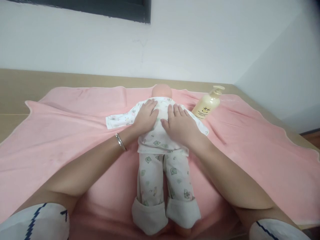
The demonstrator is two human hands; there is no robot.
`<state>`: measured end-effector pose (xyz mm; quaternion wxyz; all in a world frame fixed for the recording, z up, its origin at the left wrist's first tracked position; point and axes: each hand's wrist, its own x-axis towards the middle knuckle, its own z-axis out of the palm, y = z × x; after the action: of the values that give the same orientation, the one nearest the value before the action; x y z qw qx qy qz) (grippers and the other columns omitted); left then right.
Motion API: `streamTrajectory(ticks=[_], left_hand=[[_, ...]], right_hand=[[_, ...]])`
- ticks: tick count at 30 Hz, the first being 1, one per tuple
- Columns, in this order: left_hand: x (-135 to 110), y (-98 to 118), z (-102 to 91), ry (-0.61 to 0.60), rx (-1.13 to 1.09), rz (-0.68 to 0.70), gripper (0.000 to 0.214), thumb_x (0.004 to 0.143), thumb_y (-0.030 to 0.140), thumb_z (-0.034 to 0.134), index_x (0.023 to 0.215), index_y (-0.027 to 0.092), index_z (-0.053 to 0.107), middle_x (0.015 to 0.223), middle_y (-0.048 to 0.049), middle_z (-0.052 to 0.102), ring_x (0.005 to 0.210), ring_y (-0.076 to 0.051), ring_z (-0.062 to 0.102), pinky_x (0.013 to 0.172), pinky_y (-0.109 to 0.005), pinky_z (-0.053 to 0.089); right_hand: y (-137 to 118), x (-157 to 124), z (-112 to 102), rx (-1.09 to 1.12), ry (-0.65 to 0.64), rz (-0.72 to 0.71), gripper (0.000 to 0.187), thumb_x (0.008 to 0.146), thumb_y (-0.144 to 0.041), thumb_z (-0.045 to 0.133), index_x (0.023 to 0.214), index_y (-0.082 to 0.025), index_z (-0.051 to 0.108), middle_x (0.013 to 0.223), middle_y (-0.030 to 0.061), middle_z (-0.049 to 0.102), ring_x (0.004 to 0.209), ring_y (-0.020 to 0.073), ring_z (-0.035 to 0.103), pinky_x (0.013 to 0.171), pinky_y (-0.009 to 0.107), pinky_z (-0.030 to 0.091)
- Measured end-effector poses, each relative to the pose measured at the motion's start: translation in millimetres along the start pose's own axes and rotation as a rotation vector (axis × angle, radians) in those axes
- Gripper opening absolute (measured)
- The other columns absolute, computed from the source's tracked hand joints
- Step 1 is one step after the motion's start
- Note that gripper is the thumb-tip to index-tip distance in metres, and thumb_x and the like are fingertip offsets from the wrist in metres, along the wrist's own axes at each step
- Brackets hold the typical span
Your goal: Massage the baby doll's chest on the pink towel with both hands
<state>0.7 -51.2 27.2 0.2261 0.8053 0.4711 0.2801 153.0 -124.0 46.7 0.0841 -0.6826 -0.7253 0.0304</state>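
Note:
A baby doll (160, 143) lies stretched out on a pink blanket (105, 186), its bald head away from me and its face hidden. It wears a white printed top and matching trousers (151, 173) with broad turned-up cuffs. My left hand (146, 116) rests flat on the left side of the doll's upper back, fingers extended. On the right side, my right hand (180, 125) also lies flat with its fingers slightly spread. Neither hand grips anything. The doll's left-hand sleeve (120, 120) reaches out sideways over the blanket.
A cream pump bottle (207, 103) with a cartoon print leans at a tilt just right of the doll's shoulder. The blanket covers a wooden surface (12, 86) that meets a white wall (187, 43). A dark frame (120, 8) is above.

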Motion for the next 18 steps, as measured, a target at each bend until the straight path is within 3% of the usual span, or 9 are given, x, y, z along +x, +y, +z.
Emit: streamTrajectory(ticks=[5, 8, 11, 13, 18], left_hand=[[21.4, -3.3, 0.3, 0.052, 0.075, -0.014, 0.053, 0.101, 0.025, 0.035, 0.142, 0.007, 0.064, 0.151, -0.0179, 0.064, 0.143, -0.031, 0.057, 0.127, -0.048, 0.041], [21.7, -1.7, -0.4, 0.039, 0.114, -0.001, 0.05, 0.102, 0.027, 0.035, 0.135, 0.007, 0.067, 0.139, -0.0191, 0.07, 0.132, -0.032, 0.063, 0.119, -0.05, 0.047], [18.2, 2.3, -3.0, 0.024, 0.155, -0.008, 0.047, 0.102, 0.032, 0.035, 0.127, 0.009, 0.069, 0.127, -0.019, 0.073, 0.121, -0.034, 0.065, 0.11, -0.051, 0.051], [15.8, 6.6, -4.8, 0.026, 0.174, -0.029, 0.044, 0.102, 0.032, 0.036, 0.122, 0.011, 0.069, 0.123, -0.0179, 0.073, 0.118, -0.034, 0.065, 0.107, -0.051, 0.052], [11.0, 16.1, -5.5, 0.054, 0.208, -0.116, 0.029, 0.098, 0.03, 0.04, 0.102, 0.016, 0.066, 0.11, -0.0163, 0.072, 0.108, -0.034, 0.066, 0.103, -0.052, 0.052]], right_hand=[[-12.3, 3.4, -0.3, 0.046, 0.0, -0.195, 0.072, 0.102, -0.029, 0.039, 0.166, 0.004, 0.032, 0.176, 0.0215, 0.018, 0.167, 0.0328, 0.014, 0.138, 0.053, 0.016], [3.8, 24.5, 0.2, 0.17, -0.002, -0.136, 0.07, 0.105, -0.033, 0.034, 0.168, -0.001, 0.03, 0.178, 0.0173, 0.016, 0.168, 0.0321, 0.011, 0.137, 0.056, 0.013], [21.1, 35.9, -2.1, 0.233, -0.023, -0.026, 0.076, 0.109, -0.046, 0.033, 0.17, -0.001, 0.023, 0.178, 0.0198, 0.015, 0.168, 0.0337, 0.01, 0.137, 0.056, 0.014], [24.9, 34.3, -5.4, 0.212, -0.017, -0.019, 0.078, 0.11, -0.048, 0.033, 0.169, 0.002, 0.025, 0.176, 0.0219, 0.022, 0.166, 0.0345, 0.018, 0.136, 0.053, 0.018], [8.3, 15.8, -11.4, 0.063, 0.04, -0.048, 0.068, 0.111, -0.041, 0.036, 0.16, 0.005, 0.042, 0.154, 0.0254, 0.057, 0.143, 0.0403, 0.053, 0.122, 0.053, 0.043]])
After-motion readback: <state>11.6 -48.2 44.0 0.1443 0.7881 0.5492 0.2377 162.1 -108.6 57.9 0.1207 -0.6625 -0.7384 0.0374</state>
